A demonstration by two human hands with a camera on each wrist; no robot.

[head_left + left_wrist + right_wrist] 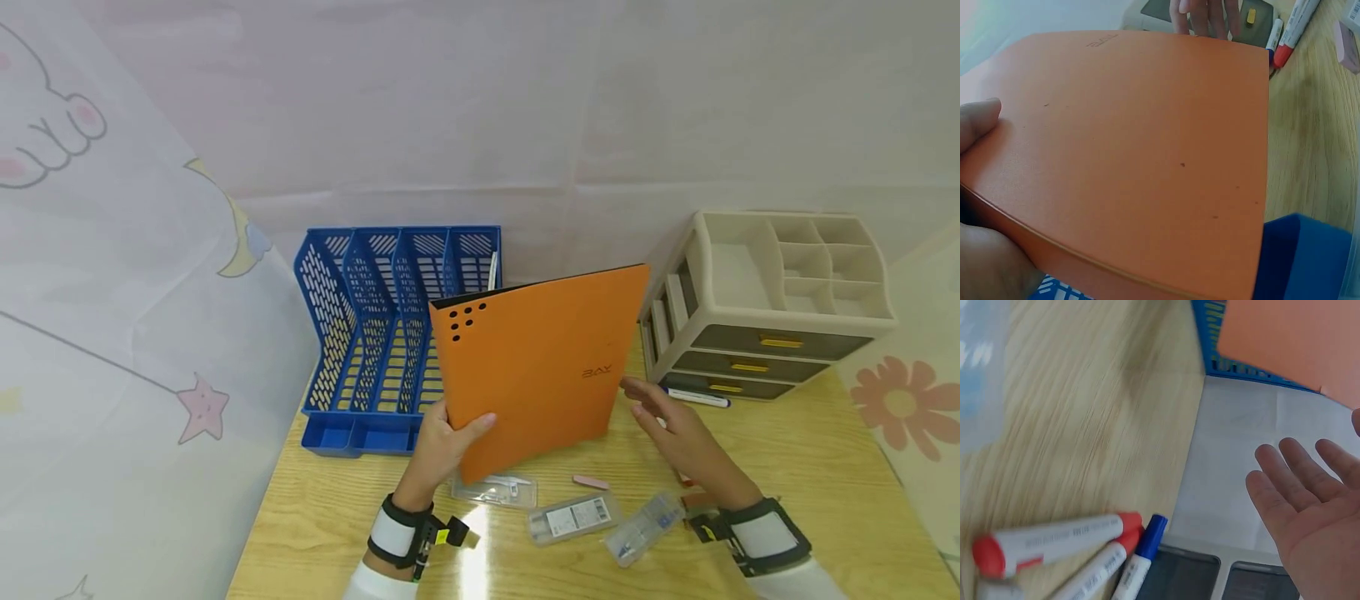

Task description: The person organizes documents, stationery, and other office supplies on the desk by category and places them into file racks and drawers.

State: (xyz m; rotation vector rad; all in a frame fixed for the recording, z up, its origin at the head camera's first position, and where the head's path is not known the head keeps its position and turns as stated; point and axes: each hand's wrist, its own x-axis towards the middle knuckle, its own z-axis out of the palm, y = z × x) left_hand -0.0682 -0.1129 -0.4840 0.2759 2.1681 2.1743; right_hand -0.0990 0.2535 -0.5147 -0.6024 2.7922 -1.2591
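Observation:
An orange folder (540, 367) with black dots in one corner and dark lettering stands tilted above the table. My left hand (441, 446) grips its left edge, thumb (979, 122) on the front cover and the other fingers behind. To the right of the folder is my right hand (686, 437), holding nothing. Its fingers (1300, 469) are spread and relaxed, apart from the folder's right edge in the right wrist view. Behind the folder is a blue file rack (326, 358) with tall slots, partly hidden by the cover; a thin white item (492, 271) stands in its right slot.
A beige drawer organizer (701, 312) stands at the back right. By its base lies a blue-capped marker (697, 398), with red-capped markers (1060, 540) beside it. Near the front are a pink eraser (591, 482) and several clear plastic cases (573, 518).

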